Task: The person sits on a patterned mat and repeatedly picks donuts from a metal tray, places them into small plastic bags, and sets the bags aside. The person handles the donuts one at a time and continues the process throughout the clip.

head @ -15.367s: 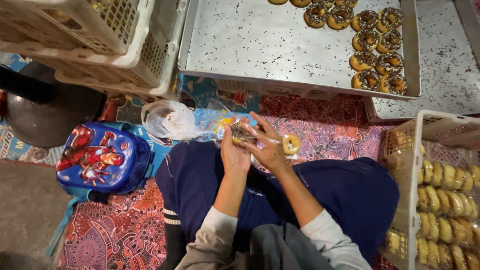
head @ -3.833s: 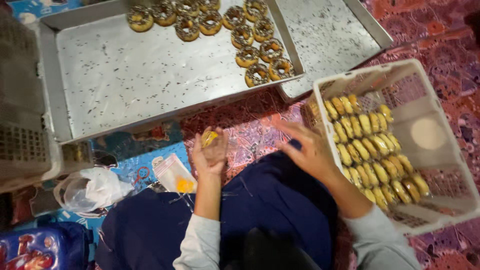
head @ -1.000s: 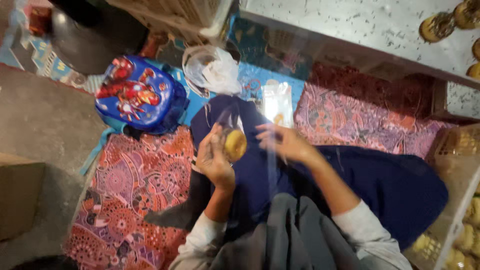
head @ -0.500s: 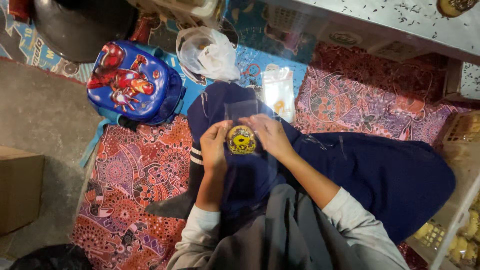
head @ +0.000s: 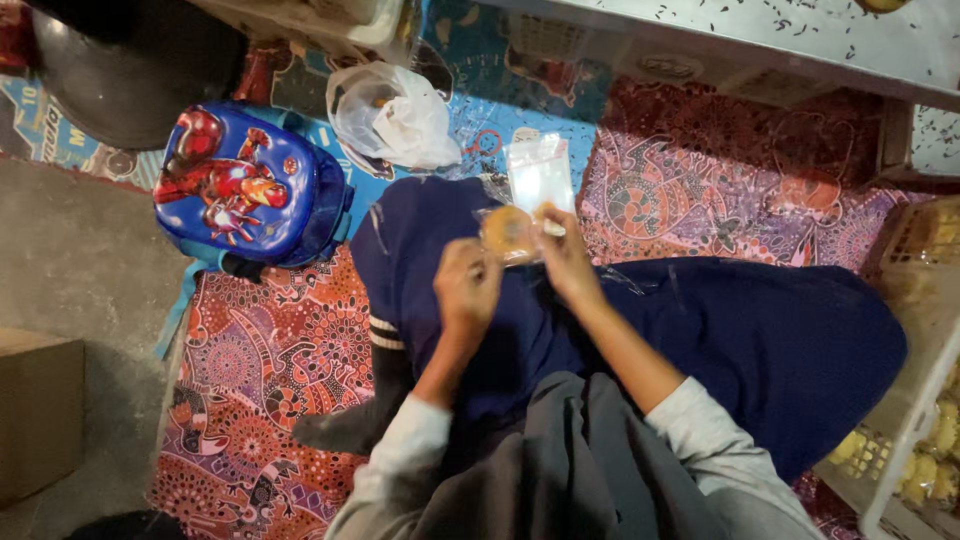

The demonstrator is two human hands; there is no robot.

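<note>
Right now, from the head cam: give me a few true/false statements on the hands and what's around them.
1. Both hands hold a round pastry in a clear wrapper. True.
2. The left hand rests on the backpack. False: it is at the pastry, apart from the backpack.
3. A crumpled white plastic bag lies beyond the backpack's right edge. True.
4. The right hand reaches into the basket. False: it is over the lap, at the pastry.

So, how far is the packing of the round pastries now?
Done: bagged pastries fill the white crate at the right edge. In hand: the left hand and right hand hold one round pastry in a clear bag. Left: a pastry shows on the metal tray, and spare clear bags lie ahead.
</note>
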